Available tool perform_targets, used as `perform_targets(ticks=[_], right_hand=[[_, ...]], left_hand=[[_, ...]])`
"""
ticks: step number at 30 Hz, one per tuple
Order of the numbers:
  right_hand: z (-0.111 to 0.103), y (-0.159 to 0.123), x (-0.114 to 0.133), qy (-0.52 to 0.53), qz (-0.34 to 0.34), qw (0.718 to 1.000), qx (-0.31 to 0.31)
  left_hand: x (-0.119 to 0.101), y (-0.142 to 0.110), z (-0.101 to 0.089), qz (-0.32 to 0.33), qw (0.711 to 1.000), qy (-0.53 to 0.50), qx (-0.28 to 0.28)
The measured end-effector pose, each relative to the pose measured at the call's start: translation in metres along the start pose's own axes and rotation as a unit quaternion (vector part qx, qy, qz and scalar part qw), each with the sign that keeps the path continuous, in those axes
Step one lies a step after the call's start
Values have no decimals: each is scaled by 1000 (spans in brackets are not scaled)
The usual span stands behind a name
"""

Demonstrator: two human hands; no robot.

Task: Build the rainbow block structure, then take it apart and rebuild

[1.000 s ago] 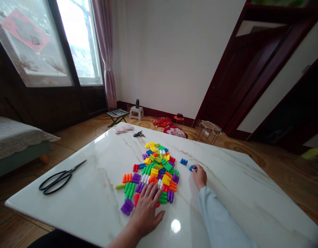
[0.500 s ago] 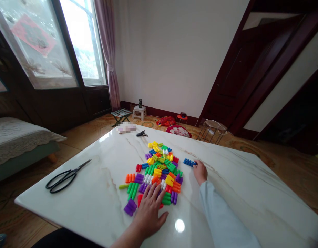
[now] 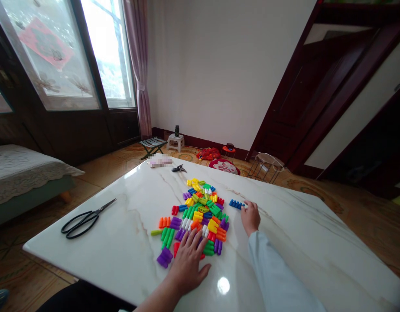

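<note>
Just left of my right hand's (image 3: pixel 251 216) fingertips there's a short row of blue blocks (image 3: pixel 236 203), running off leftward from my pinch. Thumb and fingers are drawn in close on its near end, so I've only got hold of that bit. Further left of the grip is the multicolored pile (image 3: pixel 203 201), and my left hand (image 3: pixel 189 264) is flat on its near side, fingers loosely spread, holding nothing. Scissors (image 3: pixel 95 213) are well left of that hand, pliers (image 3: pixel 178 168) beyond the pile.
</note>
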State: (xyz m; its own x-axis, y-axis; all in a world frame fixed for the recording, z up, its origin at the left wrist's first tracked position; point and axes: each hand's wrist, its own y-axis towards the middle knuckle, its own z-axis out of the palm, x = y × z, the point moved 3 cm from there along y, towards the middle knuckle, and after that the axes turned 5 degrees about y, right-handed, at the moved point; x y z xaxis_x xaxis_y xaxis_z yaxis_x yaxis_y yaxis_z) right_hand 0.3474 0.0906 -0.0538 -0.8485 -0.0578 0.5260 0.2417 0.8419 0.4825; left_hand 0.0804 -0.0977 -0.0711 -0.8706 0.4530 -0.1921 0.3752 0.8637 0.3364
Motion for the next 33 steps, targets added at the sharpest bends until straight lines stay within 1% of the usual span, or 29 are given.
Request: perform_targets(ticks=[2, 3, 5, 7, 9, 11, 14, 18, 24, 28, 31, 33], right_hand=[[-1, -7, 23, 45, -61, 997, 14], [0, -12, 37, 69, -97, 992, 37], [3, -25, 68, 99, -159, 977, 105], [9, -39, 97, 83, -197, 960, 181], [14, -49, 118, 27, -193, 953, 232], [20, -53, 130, -47, -160, 949, 268], [26, -54, 138, -115, -118, 939, 301], [30, -51, 143, -135, -108, 932, 318], [32, -51, 149, -151, -114, 924, 331], [34, -53, 148, -148, -124, 923, 332], [35, -55, 146, -140, -136, 926, 322], [33, -56, 145, -125, -148, 933, 304]], left_hand=[[0, 0, 0, 0, 1000, -1, -1], [0, 0, 0, 0, 1000, -1, -2], [0, 0, 1, 0, 1000, -1, -4], [1, 0, 3, -1, 1000, 1, -7], [1, 0, 4, -3, 1000, 2, -10], [0, 1, 4, -3, 1000, 2, -8], [-1, 2, 2, -5, 1000, -3, 5], [-1, 3, -1, -14, 1000, -14, 21], [-1, 5, 0, -18, 999, -26, 28], [0, 5, 0, -18, 999, -29, 29], [0, 5, 1, -16, 999, -29, 25], [0, 4, 2, -14, 999, -27, 23]])
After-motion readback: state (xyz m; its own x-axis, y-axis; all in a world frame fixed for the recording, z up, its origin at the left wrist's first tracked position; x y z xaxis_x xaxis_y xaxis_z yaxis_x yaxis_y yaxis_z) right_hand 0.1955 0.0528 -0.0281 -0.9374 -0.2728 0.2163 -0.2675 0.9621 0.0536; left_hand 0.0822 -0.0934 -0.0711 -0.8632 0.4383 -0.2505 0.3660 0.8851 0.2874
